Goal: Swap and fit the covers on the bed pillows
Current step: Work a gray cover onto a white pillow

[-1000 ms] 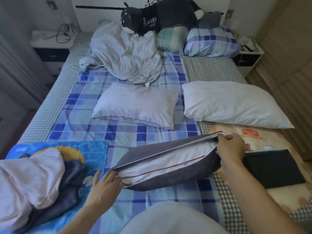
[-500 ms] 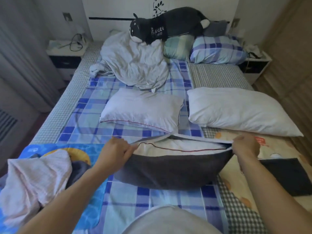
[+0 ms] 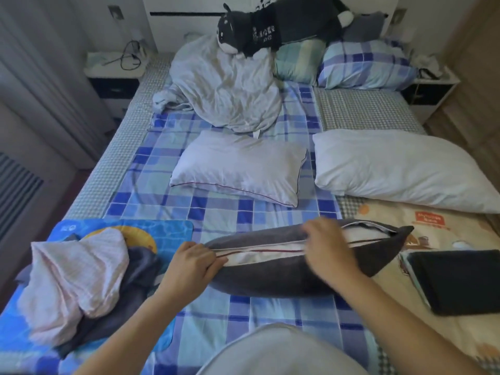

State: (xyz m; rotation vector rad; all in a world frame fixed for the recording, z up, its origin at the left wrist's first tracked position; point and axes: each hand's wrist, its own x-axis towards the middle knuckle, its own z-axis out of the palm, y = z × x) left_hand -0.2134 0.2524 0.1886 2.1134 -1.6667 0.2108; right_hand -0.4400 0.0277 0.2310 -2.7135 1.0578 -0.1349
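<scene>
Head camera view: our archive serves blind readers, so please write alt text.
A person's left hand and right hand hold the open edge of a dark grey cover round a white pillow on a blue checked bed. Two bare pillows lie beyond.

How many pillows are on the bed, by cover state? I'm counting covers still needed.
Bare white pillows: 2
Pillow going into the grey cover: 1
Checked covered pillows at the headboard: 2
Total: 5
</scene>
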